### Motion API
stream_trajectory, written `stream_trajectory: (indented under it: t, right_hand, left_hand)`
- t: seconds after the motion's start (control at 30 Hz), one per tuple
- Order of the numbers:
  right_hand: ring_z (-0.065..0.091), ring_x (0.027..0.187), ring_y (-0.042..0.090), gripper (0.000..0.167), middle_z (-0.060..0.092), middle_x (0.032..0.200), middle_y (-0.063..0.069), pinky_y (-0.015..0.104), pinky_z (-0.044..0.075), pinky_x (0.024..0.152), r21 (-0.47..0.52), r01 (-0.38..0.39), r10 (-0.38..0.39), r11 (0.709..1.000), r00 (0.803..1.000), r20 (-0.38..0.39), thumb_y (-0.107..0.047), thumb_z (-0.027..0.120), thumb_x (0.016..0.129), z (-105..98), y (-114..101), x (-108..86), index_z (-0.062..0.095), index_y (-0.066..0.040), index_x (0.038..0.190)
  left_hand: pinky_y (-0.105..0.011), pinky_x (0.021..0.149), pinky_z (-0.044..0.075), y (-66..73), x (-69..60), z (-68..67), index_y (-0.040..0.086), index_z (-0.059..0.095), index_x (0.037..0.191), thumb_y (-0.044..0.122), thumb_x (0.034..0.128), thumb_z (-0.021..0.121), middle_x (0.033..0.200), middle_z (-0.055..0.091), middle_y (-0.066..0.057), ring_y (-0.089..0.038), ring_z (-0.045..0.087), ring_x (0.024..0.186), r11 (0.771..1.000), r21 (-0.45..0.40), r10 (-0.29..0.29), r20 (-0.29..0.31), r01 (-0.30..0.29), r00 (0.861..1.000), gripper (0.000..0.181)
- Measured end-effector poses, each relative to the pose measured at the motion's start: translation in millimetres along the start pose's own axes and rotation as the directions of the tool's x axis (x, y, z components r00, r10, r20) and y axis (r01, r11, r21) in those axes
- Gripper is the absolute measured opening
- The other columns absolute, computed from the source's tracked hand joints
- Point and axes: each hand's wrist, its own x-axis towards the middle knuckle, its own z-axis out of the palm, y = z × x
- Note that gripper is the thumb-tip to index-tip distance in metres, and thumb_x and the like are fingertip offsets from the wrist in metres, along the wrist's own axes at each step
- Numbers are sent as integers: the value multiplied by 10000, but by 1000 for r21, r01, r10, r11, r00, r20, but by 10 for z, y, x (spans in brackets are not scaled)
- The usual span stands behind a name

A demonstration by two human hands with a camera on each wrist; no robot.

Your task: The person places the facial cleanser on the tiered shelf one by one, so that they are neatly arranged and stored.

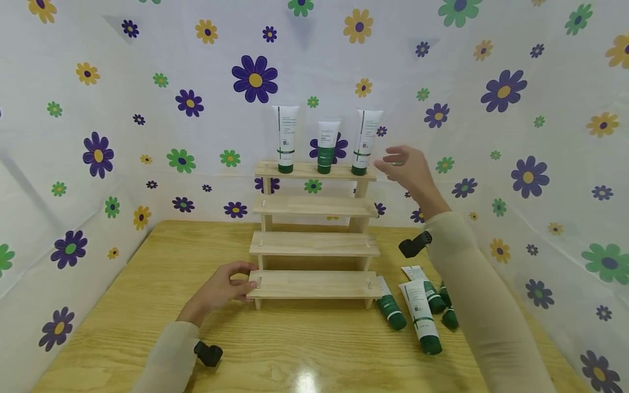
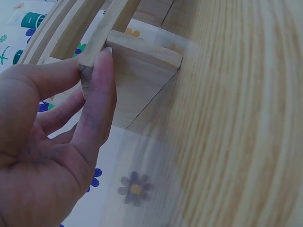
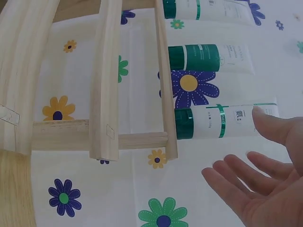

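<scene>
Apparently for steadiness, the left hand (image 1: 222,286) pinched the left end of the bottom shelf (image 1: 314,285) between thumb and fingers. Right hand (image 1: 405,166) held nothing, fingers relaxed, just beside the right tube (image 1: 366,139); contact uncertain. That tube stood cap-down at the far shelf's (image 1: 302,171) right end, the middle tube (image 1: 326,144) and left tube (image 1: 286,136) upright to its left. Likeliest mishap: a brushing fingertip toppling it, or a left-hand tug jarring the wooden rack (image 1: 314,206). Loose tubes (image 1: 421,314) lay near right on the table (image 1: 275,349); a dropped sleeve (image 1: 486,295) could roll them.
</scene>
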Motion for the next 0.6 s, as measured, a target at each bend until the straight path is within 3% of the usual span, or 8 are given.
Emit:
stream_trajectory:
  t: [0.43, 0.6]
  right_hand:
    - [586, 1332, 416, 658, 521, 1522, 244, 452, 551, 1015, -29, 53, -49, 998, 990, 131, -320, 682, 1008, -104, 102, -339, 432, -14, 1534]
    - [613, 1294, 423, 642, 537, 1502, 252, 430, 570, 979, -83, 38, -23, 996, 985, 174, -321, 678, 1011, -130, 192, -445, 442, -23, 1528]
  left_hand:
    - [-386, 807, 641, -29, -6, 6, -53, 482, 1437, 175, 1008, 686, 1365, 524, -309, -231, 714, 1055, 1000, 4, -1, -5, 1, 1000, 527]
    - [-387, 808, 641, -17, 4, 10, -44, 480, 1446, 174, 1010, 683, 1380, 531, -307, -232, 716, 1060, 1000, 9, -3, -11, 3, 1000, 528]
